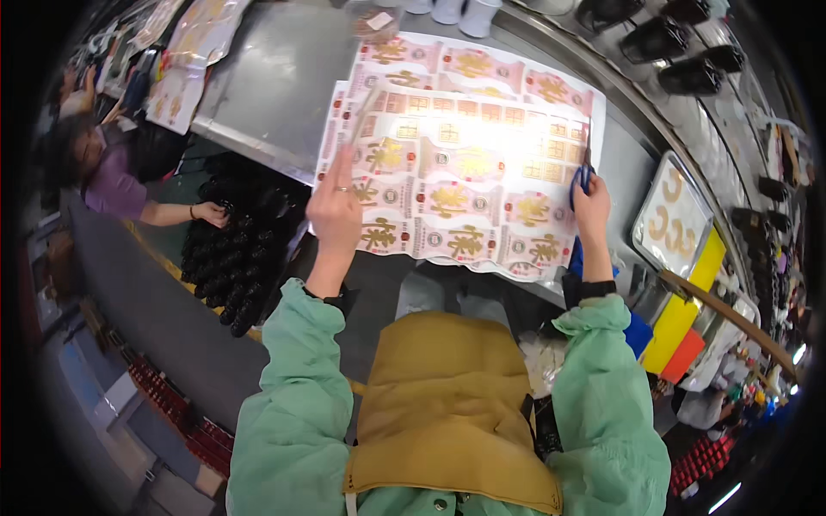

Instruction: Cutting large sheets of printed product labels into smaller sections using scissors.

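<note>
A sheet of printed decals (452, 202), pink and white with gold characters, is spread in front of me over similar sheets (477, 62) on the metal table. My left hand (335, 211) grips its left edge, with a ring on one finger and the fingertips partly hidden. At the right edge, my right hand (592, 206) is closed round the blue handles of a pair of scissors (582, 177). The dark blades point away from me, along the sheet's right side. Bright glare washes out part of the print.
Bare metal table (280, 82) extends left. Black glossy vessels (237, 258) stand below it, where another person's hand (209, 214) reaches. White cups (476, 17) line the far edge. To the right are a tray with curved pieces (674, 215) and a shelf of black vessels (654, 40).
</note>
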`<state>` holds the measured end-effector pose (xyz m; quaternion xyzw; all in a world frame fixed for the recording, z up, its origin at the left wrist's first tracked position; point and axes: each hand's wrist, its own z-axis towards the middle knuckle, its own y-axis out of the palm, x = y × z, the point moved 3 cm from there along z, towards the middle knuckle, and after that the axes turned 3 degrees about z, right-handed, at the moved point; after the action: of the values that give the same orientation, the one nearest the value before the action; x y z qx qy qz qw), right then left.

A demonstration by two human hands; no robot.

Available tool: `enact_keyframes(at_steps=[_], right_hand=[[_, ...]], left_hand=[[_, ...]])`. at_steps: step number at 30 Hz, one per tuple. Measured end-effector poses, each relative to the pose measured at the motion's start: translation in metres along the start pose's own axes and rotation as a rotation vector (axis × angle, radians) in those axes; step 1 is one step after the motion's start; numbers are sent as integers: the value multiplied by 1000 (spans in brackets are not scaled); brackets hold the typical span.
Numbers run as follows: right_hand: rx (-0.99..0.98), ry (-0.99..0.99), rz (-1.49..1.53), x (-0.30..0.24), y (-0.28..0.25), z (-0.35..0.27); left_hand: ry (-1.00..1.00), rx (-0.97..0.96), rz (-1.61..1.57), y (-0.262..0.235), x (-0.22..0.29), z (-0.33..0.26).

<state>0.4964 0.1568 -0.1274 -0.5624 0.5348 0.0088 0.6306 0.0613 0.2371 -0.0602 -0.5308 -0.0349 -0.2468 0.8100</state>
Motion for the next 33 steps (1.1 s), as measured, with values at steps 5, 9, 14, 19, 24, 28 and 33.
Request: enact_keyframes(at_steps=[5,9,14,19,24,28,33], right_hand=[[-58,15,42,9,-1,1],[-80,53,60,12,2,4],[-88,44,88,6,8,-2],[-72,31,121,-1,12,-8],[-87,32,138,5,15,-7],[-121,75,120,2,15,-7],[-88,58,117,-2,18,-12]], left_hand=[[-15,-70,97,0,-1,-5],[-22,-72,113,1,-7,-11],[-21,-71,133,-3,-11,-9],[-5,-59,160,-4,-14,-8],[-2,-93,190,-6,-14,-8],[14,-75,193,-5,-17,-9],[47,-31,186,-8,-17,-8]])
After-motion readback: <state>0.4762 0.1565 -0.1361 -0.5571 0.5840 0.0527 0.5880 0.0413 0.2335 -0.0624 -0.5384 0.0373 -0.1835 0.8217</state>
